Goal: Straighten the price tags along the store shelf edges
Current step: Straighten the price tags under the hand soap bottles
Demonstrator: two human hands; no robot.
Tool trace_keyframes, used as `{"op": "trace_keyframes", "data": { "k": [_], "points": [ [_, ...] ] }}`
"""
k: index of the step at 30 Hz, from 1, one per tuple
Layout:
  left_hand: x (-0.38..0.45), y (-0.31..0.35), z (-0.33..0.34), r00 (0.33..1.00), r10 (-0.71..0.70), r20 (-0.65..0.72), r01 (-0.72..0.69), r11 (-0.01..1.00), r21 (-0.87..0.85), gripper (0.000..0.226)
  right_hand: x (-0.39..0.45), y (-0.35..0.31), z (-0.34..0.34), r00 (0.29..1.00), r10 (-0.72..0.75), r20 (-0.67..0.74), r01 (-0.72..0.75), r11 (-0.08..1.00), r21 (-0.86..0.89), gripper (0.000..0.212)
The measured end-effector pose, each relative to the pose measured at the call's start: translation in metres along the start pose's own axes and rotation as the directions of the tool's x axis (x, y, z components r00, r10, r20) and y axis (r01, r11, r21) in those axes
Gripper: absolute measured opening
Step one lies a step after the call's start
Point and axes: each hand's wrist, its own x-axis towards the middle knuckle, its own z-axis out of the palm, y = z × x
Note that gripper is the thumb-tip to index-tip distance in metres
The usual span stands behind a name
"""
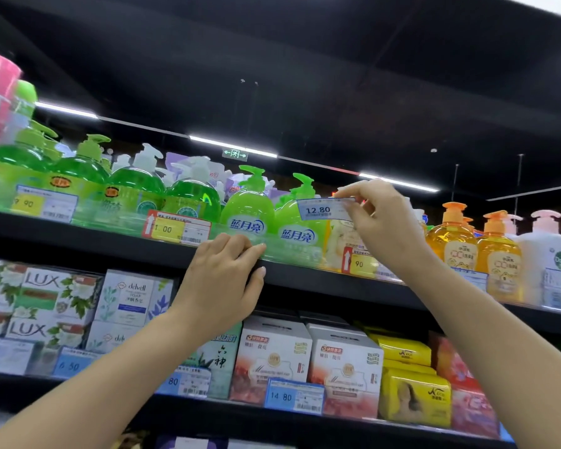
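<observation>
Price tag [325,209] pinched in right hand [379,218], left hand [222,280] on shelf edge [305,278]

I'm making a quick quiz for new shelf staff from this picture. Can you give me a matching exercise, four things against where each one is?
Things
1. 12.80 tag
2. left hand
3. 14.80 tag
4. orange pump bottles

Places
A. on the lower shelf edge, before the soap boxes
B. resting on the upper shelf edge
C. upper shelf, right of the right hand
D. held up in the right hand, off the shelf edge

Pairs: 1-D, 2-B, 3-A, 4-C
</observation>
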Motion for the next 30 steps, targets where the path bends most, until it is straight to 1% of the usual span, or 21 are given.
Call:
{"op": "trace_keyframes", "data": {
  "k": [2,6,10,14,20,22,27,30],
  "points": [
    [0.004,-0.002,-0.001,1.000,0.012,0.005,-0.012,1.000,0.024,0.044,-0.002,-0.003,-0.004,1.000,0.006,-0.004,-0.006,1.000,0.029,0.015],
    [0.013,-0.003,-0.003,1.000,-0.005,0.013,0.004,1.000,0.022,0.042,-0.012,-0.002,0.001,0.998,0.014,0.054,-0.018,0.997,0.078,0.013],
    [0.019,-0.002,-0.002,1.000,-0.003,0.021,0.003,1.000,-0.006,0.037,-0.019,0.002,0.011,0.997,0.002,0.076,-0.006,0.999,0.043,0.013],
    [0.027,-0.001,-0.001,0.999,-0.047,0.021,0.047,0.999,-0.010,0.027,-0.021,0.003,0.015,0.997,-0.005,0.077,0.004,1.000,0.007,0.013],
    [0.040,-0.002,0.002,0.997,-0.059,0.041,0.058,0.998,0.020,0.019,-0.018,0.003,0.019,0.998,0.020,0.066,-0.022,0.999,0.040,0.012],
    [0.041,-0.002,0.003,0.998,-0.059,0.030,0.058,0.998,0.024,0.019,-0.015,0.002,0.021,0.998,0.023,0.067,-0.027,0.998,0.059,0.012],
    [0.036,-0.002,0.007,0.997,-0.067,-0.046,0.068,0.998,0.007,0.018,-0.009,-0.002,0.028,0.998,0.018,0.068,-0.023,0.997,0.073,0.014],
    [0.035,-0.002,0.008,0.996,-0.066,-0.063,0.066,0.998,0.002,0.019,-0.007,-0.004,0.032,0.998,0.025,0.063,-0.030,0.997,0.070,0.014]
  ]
}}
